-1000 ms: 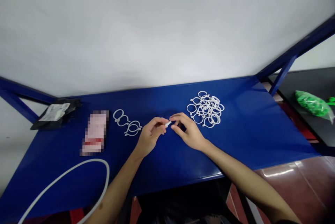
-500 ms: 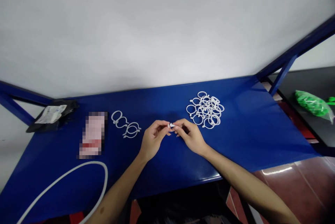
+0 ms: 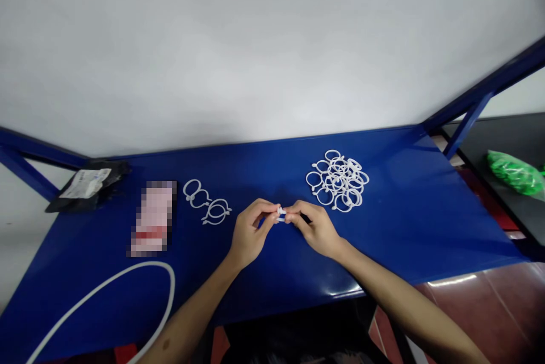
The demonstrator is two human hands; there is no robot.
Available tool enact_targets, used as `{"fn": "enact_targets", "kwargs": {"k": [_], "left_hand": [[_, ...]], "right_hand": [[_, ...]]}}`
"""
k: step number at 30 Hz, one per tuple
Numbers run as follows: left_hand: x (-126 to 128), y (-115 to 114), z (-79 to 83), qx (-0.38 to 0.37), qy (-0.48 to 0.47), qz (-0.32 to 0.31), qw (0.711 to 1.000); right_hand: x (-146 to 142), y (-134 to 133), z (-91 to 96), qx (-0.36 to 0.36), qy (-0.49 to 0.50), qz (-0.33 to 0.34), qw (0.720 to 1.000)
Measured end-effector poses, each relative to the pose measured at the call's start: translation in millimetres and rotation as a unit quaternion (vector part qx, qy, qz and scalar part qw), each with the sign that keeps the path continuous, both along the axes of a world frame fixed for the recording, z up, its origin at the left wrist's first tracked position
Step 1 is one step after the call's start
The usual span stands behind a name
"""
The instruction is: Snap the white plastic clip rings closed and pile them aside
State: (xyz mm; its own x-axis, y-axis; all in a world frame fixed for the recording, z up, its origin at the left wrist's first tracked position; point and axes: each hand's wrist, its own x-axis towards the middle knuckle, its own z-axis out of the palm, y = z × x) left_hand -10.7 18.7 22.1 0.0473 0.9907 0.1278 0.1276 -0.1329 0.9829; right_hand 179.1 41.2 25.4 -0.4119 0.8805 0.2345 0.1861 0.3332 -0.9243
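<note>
Between my two hands is a small white plastic ring (image 3: 281,218), mostly hidden by the fingers. My left hand (image 3: 254,231) pinches its left side between thumb and fingertips. From the other side my right hand (image 3: 314,227) pinches it the same way, so the fingertips of both hands nearly meet. A pile of white plastic rings (image 3: 338,181), each with small tabs, lies on the blue table beyond my right hand. Several similar rings (image 3: 207,203) lie in a loose row to the left of my left hand.
A blurred pinkish flat item (image 3: 152,218) and a black plastic bag with a white label (image 3: 89,183) lie on the left of the blue table (image 3: 268,171). A white cable or tube (image 3: 110,279) loops at the front left. Green items in a clear bag (image 3: 516,172) rest on a dark surface at right.
My fingertips have drawn closer round the ring, and its two tabbed ends now sit nearer together. The view has shifted slightly. The pile and the loose row look the same.
</note>
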Motion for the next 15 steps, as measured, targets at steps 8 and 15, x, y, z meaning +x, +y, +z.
{"fn": "enact_targets", "kwargs": {"k": [8, 15], "left_hand": [[1.4, -3.4, 0.0, 0.012, 0.019, 0.022, 1.000], [6.1, -8.7, -5.6, 0.061, 0.066, 0.026, 0.996]], "right_hand": [[-1.7, -2.3, 4.4, 0.014, -0.025, -0.018, 0.999], [2.9, -2.6, 2.3, 0.072, -0.041, 0.011, 0.996]]}}
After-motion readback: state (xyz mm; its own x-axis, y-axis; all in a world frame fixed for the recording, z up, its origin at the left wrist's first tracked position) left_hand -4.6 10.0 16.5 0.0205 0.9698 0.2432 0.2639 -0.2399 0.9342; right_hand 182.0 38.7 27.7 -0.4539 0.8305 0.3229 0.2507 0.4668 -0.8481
